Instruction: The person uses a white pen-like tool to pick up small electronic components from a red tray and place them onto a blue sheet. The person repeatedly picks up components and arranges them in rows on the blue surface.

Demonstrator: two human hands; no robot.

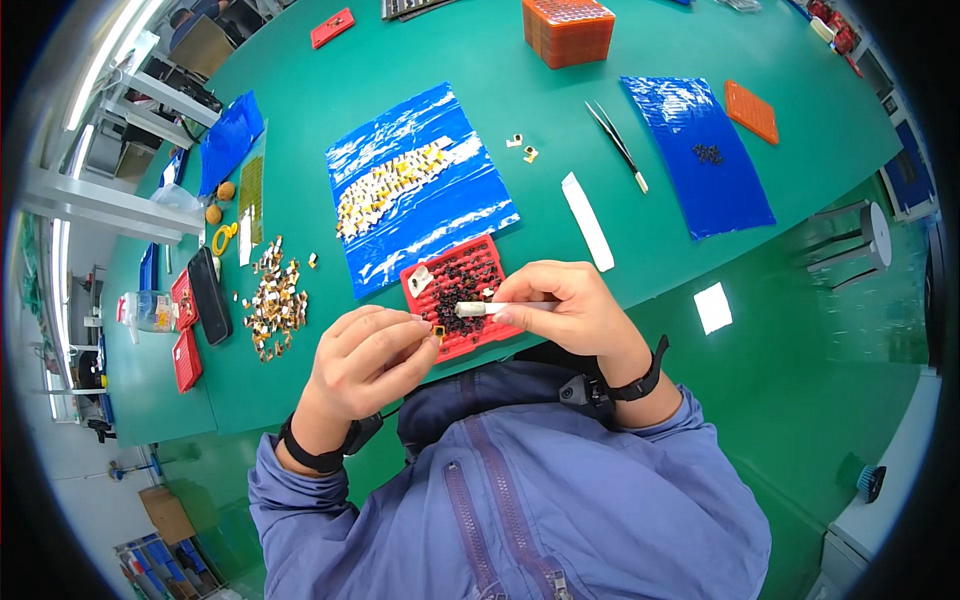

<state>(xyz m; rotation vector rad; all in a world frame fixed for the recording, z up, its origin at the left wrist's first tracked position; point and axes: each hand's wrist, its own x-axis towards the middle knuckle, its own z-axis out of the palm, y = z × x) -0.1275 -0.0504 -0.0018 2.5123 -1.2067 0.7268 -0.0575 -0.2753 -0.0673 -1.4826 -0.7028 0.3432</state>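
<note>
A red ridged tray (412,277) lies at the table's near edge, with many small black parts (462,290) heaped in it. Above its right side, my right hand (572,308) is closed in a pinch on a slim tool with a white cylindrical end (474,309), which points left over the black parts. My left hand (368,360) is at the tray's lower left, its thumb and forefinger pinching a tiny yellow-and-black part (438,331). A pale piece (419,279) rests in the tray's upper left corner.
Beyond the tray, a blue sheet (385,265) bears rows of white-and-yellow parts (385,190). A loose pile of similar parts (276,305) lies left, beside a black phone (208,295). Rightward are a white strip (587,222), tweezers (618,145) and another blue sheet (715,200). Orange trays (567,38) stand stacked far back.
</note>
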